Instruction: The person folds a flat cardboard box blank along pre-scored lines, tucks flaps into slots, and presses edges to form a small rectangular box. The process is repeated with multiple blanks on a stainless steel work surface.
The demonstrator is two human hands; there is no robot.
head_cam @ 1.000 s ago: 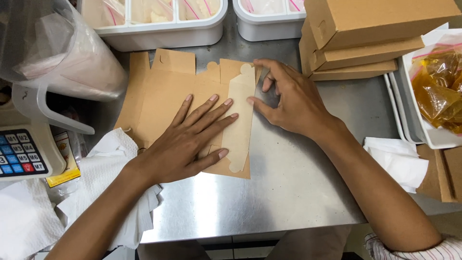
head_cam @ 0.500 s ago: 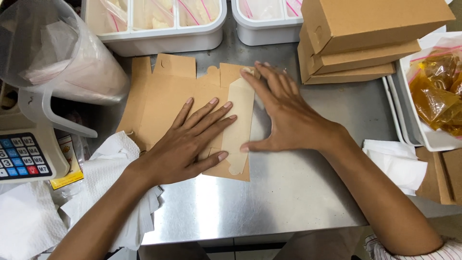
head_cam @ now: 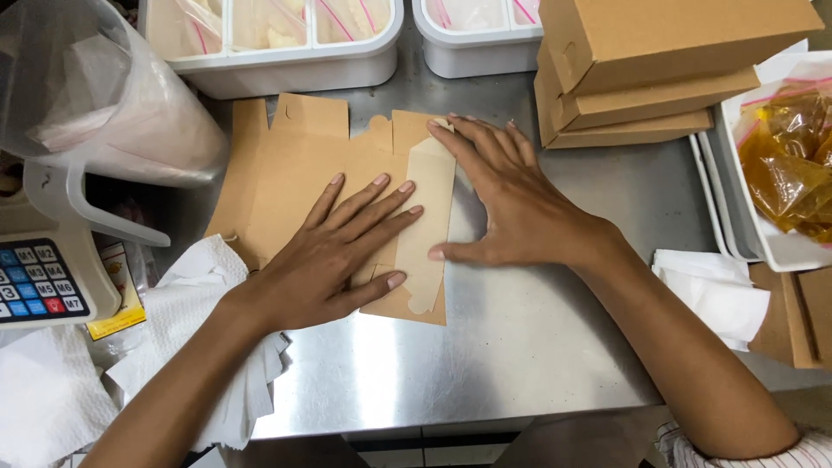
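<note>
A flat, unfolded brown cardboard box blank (head_cam: 286,173) lies on the steel table (head_cam: 520,347). My left hand (head_cam: 334,251) rests palm down on its middle, fingers spread. My right hand (head_cam: 511,204) lies flat beside it, fingers along the right edge of the blank, pressing on a pale folded side flap (head_cam: 429,221). Neither hand grips anything.
Three folded brown boxes (head_cam: 641,69) are stacked at the back right. Two white bins (head_cam: 286,43) with bagged items stand at the back. A tray with an amber-filled bag (head_cam: 784,165) is at right, a scale (head_cam: 39,277) and clear jug (head_cam: 95,113) at left, paper towels (head_cam: 191,338) in front.
My right hand has gone from curled fingers at the flap's top corner to lying flat along the flap. The left hand has stayed in place.
</note>
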